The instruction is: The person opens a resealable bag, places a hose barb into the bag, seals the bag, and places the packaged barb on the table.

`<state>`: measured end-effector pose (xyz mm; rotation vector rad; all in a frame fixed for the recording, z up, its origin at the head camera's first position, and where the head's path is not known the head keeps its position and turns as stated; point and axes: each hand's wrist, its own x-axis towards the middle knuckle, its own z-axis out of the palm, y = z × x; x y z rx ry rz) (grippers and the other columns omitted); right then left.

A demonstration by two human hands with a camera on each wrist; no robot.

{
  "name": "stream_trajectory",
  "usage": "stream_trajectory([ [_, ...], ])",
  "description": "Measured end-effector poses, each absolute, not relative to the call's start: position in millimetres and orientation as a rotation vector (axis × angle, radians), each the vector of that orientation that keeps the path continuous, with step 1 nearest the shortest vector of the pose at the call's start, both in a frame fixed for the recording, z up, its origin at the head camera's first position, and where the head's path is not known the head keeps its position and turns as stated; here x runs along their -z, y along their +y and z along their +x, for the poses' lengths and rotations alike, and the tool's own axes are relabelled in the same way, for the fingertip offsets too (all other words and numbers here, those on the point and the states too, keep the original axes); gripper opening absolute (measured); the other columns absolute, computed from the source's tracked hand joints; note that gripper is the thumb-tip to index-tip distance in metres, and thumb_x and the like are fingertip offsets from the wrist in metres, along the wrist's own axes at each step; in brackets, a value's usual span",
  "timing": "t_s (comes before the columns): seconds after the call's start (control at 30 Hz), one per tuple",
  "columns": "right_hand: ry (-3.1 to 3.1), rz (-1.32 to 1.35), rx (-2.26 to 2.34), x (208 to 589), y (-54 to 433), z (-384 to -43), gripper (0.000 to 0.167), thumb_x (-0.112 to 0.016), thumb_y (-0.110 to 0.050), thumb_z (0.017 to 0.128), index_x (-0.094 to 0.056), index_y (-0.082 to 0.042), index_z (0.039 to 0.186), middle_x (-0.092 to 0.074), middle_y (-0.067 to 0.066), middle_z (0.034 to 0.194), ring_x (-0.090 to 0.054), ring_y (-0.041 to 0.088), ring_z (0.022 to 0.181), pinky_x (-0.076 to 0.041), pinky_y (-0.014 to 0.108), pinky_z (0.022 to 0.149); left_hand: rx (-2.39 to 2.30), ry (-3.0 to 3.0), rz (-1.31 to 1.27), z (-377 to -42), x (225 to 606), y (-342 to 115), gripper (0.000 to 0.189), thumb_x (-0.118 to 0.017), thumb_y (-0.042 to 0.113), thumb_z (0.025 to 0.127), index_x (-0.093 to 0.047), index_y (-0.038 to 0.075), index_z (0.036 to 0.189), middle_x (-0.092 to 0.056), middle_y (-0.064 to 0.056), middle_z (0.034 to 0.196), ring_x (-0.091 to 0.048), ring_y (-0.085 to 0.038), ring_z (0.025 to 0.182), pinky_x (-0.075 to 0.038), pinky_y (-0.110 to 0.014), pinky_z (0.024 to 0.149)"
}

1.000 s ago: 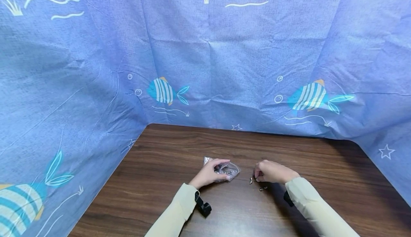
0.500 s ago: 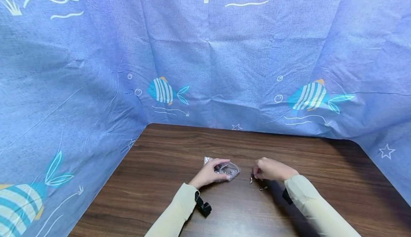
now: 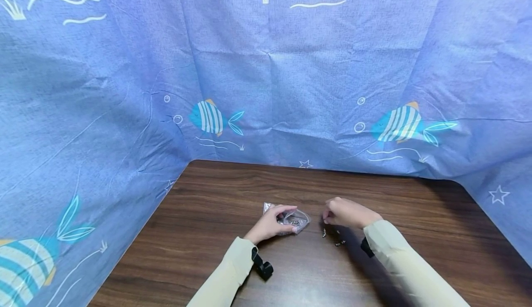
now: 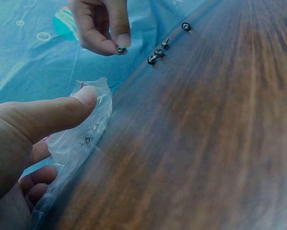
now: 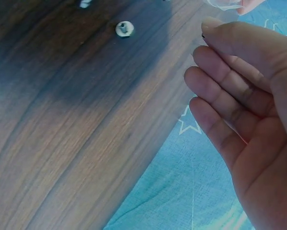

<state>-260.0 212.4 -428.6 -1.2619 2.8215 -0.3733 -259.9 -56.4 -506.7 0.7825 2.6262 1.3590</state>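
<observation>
My left hand (image 3: 272, 225) grips a small clear zip bag (image 4: 69, 148), thumb on its rim and fingers curled behind it. The bag's mouth gapes toward the right, and small metal screws (image 3: 296, 223) lie inside. To the right and raised off the table, my right hand (image 3: 349, 213) pinches a tiny screw (image 4: 121, 49) between thumb and fingertip. In the right wrist view that screw is mostly hidden by the thumb. Several loose screws (image 3: 340, 243) lie on the table below my right hand; one stands head down or up, I cannot tell (image 5: 124, 29).
The dark wood-grain table (image 3: 216, 261) reaches back to a blue fish-print cloth (image 3: 311, 90) hung behind it and at both sides. A black strap (image 3: 262, 267) sits on my left wrist, another (image 3: 367, 247) on the right.
My right hand has lifted from the loose screws and moved left and away from me, toward the bag, with a screw pinched. My left hand and the bag have stayed in place.
</observation>
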Motion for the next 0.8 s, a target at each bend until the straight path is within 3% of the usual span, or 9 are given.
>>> stream_trajectory([
  [0.8,2.825,-1.332,0.373,419.1,184.8,-269.5,0.009,-0.072,-0.009,0.082,-0.068,-0.013,0.076,-0.061,-0.008,0.076,-0.053,-0.001,0.066,-0.048,0.019,0.063,-1.372,2.639,0.814,-260.3,507.6,-55.8,0.059,-0.081,0.031,0.076,-0.061,0.02,0.131,-0.064,-0.001,0.125,-0.052,-0.017,0.105,-0.042,-0.029,0.09],
])
